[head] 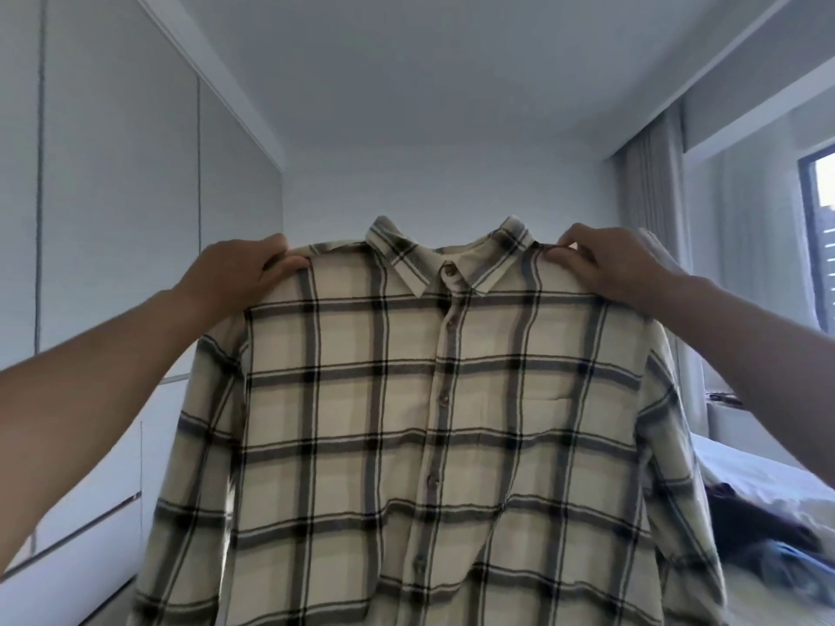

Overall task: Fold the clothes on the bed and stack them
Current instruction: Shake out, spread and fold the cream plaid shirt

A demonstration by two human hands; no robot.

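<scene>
A cream plaid button-up shirt (433, 422) with dark check lines hangs upright in front of me, buttoned, collar at the top, chest pocket on the right side. My left hand (244, 273) pinches its left shoulder seam. My right hand (610, 264) pinches the right shoulder seam. Both arms are raised and the sleeves hang down at the sides. The shirt hides most of the bed below it.
The white bed (768, 472) shows at the lower right, with dark and blue clothes (768, 539) lying on it. White wardrobe doors (113, 219) line the left side. A curtain (655, 183) and window (820, 228) are at the right.
</scene>
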